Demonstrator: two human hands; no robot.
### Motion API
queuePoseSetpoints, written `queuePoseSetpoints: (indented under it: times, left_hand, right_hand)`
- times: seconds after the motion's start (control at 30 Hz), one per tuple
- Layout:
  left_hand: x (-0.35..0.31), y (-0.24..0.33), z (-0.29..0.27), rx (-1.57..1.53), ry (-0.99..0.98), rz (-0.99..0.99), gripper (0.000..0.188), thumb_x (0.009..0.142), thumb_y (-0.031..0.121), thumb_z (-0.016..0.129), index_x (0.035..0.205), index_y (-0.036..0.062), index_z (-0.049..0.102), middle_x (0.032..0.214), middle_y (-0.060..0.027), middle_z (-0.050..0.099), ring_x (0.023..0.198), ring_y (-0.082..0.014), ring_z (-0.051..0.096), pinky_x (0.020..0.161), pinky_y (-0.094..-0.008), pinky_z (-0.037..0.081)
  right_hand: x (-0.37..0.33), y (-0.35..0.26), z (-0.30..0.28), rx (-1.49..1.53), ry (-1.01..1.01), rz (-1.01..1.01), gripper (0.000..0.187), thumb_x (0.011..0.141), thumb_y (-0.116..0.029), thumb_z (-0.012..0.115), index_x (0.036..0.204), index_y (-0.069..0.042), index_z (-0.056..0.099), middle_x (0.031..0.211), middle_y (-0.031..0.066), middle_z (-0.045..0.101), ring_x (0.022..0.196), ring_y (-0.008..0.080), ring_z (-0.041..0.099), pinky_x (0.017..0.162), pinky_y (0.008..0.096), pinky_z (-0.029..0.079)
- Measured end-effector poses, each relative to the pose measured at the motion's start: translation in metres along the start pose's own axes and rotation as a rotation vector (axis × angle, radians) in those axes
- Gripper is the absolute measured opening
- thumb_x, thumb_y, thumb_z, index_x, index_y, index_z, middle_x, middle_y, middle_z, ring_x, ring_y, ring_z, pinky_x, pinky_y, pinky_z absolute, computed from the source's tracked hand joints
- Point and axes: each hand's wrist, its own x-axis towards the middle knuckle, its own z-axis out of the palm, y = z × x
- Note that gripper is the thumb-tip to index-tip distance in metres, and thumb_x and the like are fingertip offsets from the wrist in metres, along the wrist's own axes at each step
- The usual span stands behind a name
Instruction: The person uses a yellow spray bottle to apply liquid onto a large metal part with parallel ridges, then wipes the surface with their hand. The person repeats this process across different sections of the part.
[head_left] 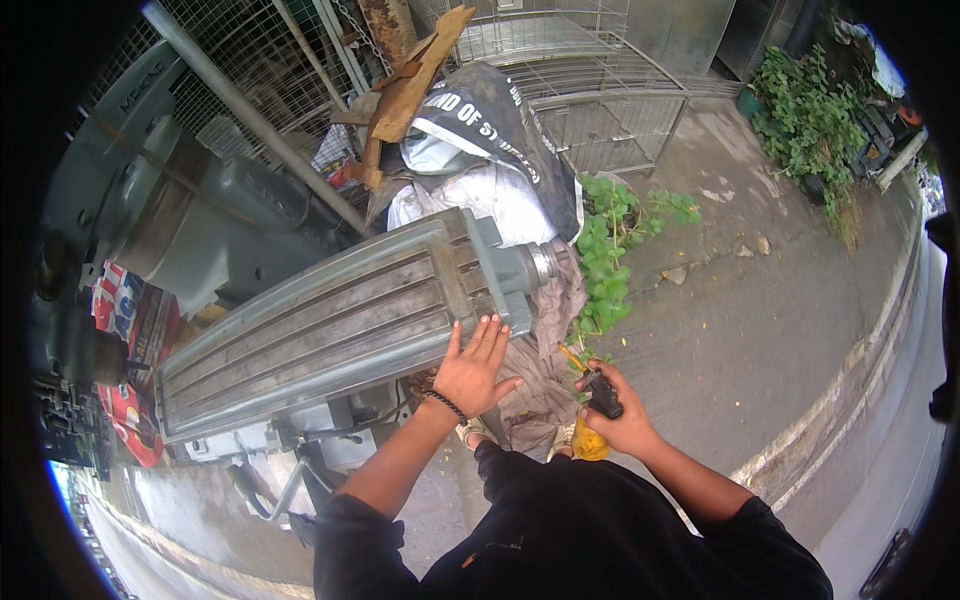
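My left hand lies with its fingers spread on the right end of a long grey metal machine table with lengthwise slots. A dark beaded bracelet circles that wrist. To the right of the table, my right hand is wrapped round a spray bottle with a yellow body, a black head and a thin orange-yellow nozzle. The nozzle points up and to the left, toward the machine table's end. A round metal collar sticks out from that end. My right fingers partly hide the bottle's head.
A crumpled brownish cloth hangs and lies beside the table's end. Behind are a black-and-white sack, broken wood and a wire cage. A leafy plant grows at right. The grey machine body stands left.
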Motion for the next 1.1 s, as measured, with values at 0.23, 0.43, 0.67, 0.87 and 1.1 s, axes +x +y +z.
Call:
queuePoseSetpoints:
  times: [0.23,0.43,0.67,0.87,1.1]
  left_hand:
    - [0.028,-0.012,0.000,-0.027,0.018,-0.163,0.100,0.090,0.072,0.048,0.152,-0.0057,0.032,0.160,-0.0247,0.031,0.151,-0.0352,0.026,0.120,-0.0609,0.014]
    - [0.006,-0.004,0.000,-0.033,0.001,-0.045,0.099,0.090,0.072,0.049,0.151,-0.0046,0.034,0.160,-0.0235,0.032,0.151,-0.0340,0.027,0.121,-0.0592,0.016]
    - [-0.016,0.006,0.004,-0.003,0.019,-0.045,0.099,0.090,0.073,0.048,0.152,-0.0036,0.035,0.159,-0.0217,0.033,0.151,-0.0329,0.027,0.121,-0.0600,0.015]
    - [0.022,-0.006,-0.001,0.027,0.032,-0.206,0.100,0.090,0.074,0.046,0.152,-0.0037,0.035,0.159,-0.0216,0.034,0.151,-0.0337,0.026,0.120,-0.0628,0.014]
    - [0.028,0.004,0.005,0.016,0.045,-0.228,0.100,0.090,0.073,0.048,0.151,-0.0040,0.035,0.160,-0.0217,0.033,0.151,-0.0339,0.026,0.120,-0.0619,0.013]
  right_hand:
    - [0.009,-0.013,0.009,0.047,-0.013,0.000,0.073,0.081,-0.002,0.071,0.146,-0.006,0.039,0.115,0.0071,0.064,0.100,0.0118,0.058,0.092,0.0273,0.047]
    - [0.007,-0.017,0.011,0.089,-0.009,0.025,0.072,0.081,-0.002,0.071,0.147,-0.005,0.039,0.115,0.0062,0.064,0.095,0.0097,0.057,0.087,0.0259,0.047]
    - [-0.005,-0.002,0.001,0.051,-0.019,0.046,0.074,0.084,0.007,0.065,0.150,-0.008,0.034,0.119,0.0061,0.061,0.095,0.0090,0.058,0.087,0.0270,0.049]
    - [-0.004,-0.002,0.000,0.048,-0.017,0.049,0.073,0.084,0.005,0.066,0.149,-0.008,0.036,0.118,0.0051,0.062,0.092,0.0082,0.057,0.085,0.0259,0.048]
    - [-0.006,-0.011,0.003,0.114,0.008,0.052,0.073,0.082,0.000,0.070,0.147,-0.006,0.039,0.114,0.0041,0.064,0.085,0.0068,0.055,0.081,0.0240,0.047]
